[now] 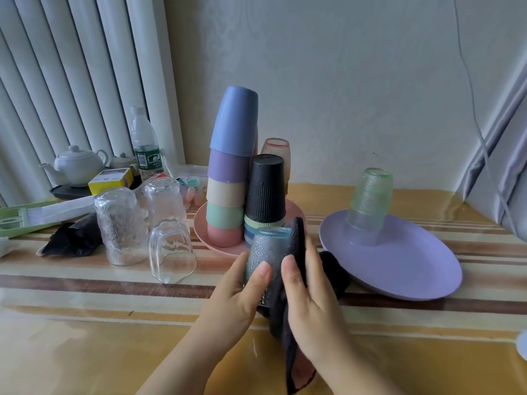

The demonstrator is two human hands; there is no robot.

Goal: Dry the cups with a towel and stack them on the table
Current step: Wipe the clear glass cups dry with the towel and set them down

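The blue glass cup is held upside down just above the counter, in front of the pink plate, between both hands. It is pebbled glass: stiff, breakable, judged moderately heavy for its size, and likely slick if wet, though the dimpled wall should give some purchase. The left hand has its fingers curled closed around the lower wall, the sound place to grip (the rim is the weaker part). The right hand presses the dark towel against the cup's right side, fingers bent over the cloth; the towel is soft, limp, and hangs below the hands with a pinkish underside showing. On the pink plate stands a leaning tower of matte pastel plastic cups, light and unlikely to break, beside a ribbed black cup capping a shorter stack, and a pink-tinted glass behind. To the right, a green pebbled glass stack sits inverted on a purple plate. To the left, three clear textured glasses stand inverted on the counter, apparently awaiting drying. Beyond them: a white teapot, a water bottle and a crumpled black bag.
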